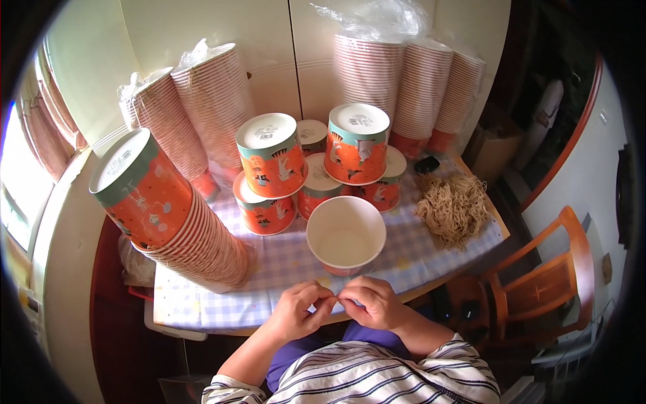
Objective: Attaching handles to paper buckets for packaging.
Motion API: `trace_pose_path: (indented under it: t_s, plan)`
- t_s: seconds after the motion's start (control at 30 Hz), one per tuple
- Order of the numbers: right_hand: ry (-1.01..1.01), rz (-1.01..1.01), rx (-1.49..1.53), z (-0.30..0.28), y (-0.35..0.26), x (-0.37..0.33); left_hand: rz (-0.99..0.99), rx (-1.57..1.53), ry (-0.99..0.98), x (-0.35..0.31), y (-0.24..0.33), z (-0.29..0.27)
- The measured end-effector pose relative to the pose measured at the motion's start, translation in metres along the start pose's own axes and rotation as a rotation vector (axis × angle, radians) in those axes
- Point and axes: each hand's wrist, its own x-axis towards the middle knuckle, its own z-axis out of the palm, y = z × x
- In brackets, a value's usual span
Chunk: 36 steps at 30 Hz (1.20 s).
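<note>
My left hand (301,308) and my right hand (372,303) meet fingertip to fingertip at the table's near edge. Both are pinched; whatever lies between the fingers is too small to make out. Just beyond them stands an upright paper bucket (346,232), its white inside facing up. Behind it, orange and green printed buckets stand upside down, one (271,155) at the left and another (357,143) at the right, resting on a lower row (265,212). To the right lies a tangled heap of tan strands (452,210).
A tall leaning stack of nested buckets (182,215) stands at the left. Plastic-wrapped stacks line the back left (214,101) and back right (420,87). A small black object (426,164) lies by the heap. A wooden chair (545,283) stands right of the checked-cloth table (195,303).
</note>
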Motion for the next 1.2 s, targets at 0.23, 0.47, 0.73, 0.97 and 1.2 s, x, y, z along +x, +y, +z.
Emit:
trace_pose_path:
  t_s: [0.23, 0.47, 0.73, 0.97, 1.2]
  plan:
    - [-0.002, -0.004, 0.009, -0.003, -0.001, 0.000, -0.015, -0.037, -0.004, 0.000, 0.002, 0.001]
    - [-0.010, 0.013, 0.020, -0.002, -0.001, 0.000, 0.019, -0.017, -0.012, -0.001, 0.000, 0.000]
    - [-0.017, 0.014, 0.041, -0.003, 0.000, 0.005, 0.013, -0.037, -0.029, 0.003, -0.004, -0.003]
    - [-0.056, 0.105, 0.180, -0.007, 0.002, 0.010, 0.025, -0.021, -0.028, 0.012, 0.000, -0.007]
    - [-0.079, 0.232, 0.246, -0.011, -0.005, 0.017, 0.193, 0.150, -0.010, 0.017, 0.002, -0.013]
